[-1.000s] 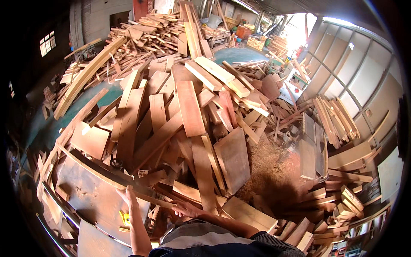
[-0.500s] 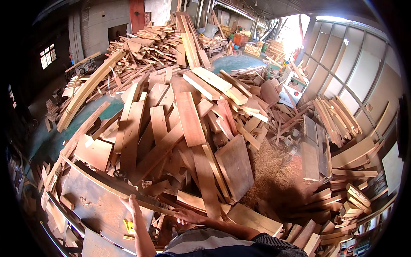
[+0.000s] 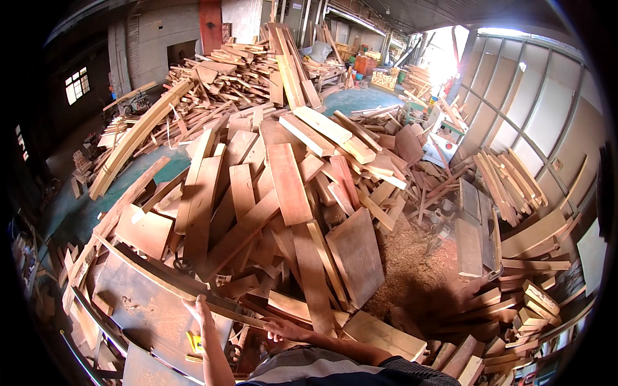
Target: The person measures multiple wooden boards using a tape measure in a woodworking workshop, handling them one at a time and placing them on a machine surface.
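Head view: a long narrow board (image 3: 156,278) slants from the left down to the right over the metal table (image 3: 145,315), toward the lower edge of view.
Board's left end: free of any hand, well apart from both; with so much length out there, a small twist at the right end should swing it widely.
Board's build: thin wood, so likely fairly light for its length and stiff with a little whip; it should not break easily, though fine dust could make it slick and raw edges could splinter.
Handwheel (image 3: 183,264): just beyond the board's far side.
Yellow object (image 3: 194,341): on the metal table, on the near side of the board.
Left hand (image 3: 201,312): set against the board's near edge, thumb raised; whether its fingers close underneath, I cannot tell from this angle.
Stretch between the hands: short against the whole length; a hold farther left, nearer mid-length, should balance the weight better, while the end suits steering.
Right hand (image 3: 281,329): fingers curled round the board's right end, gripping it.
Wood pile (image 3: 290,193): loose planks beyond the board, leaning at many angles.
Sawdust (image 3: 412,257): heaped right of the planks.
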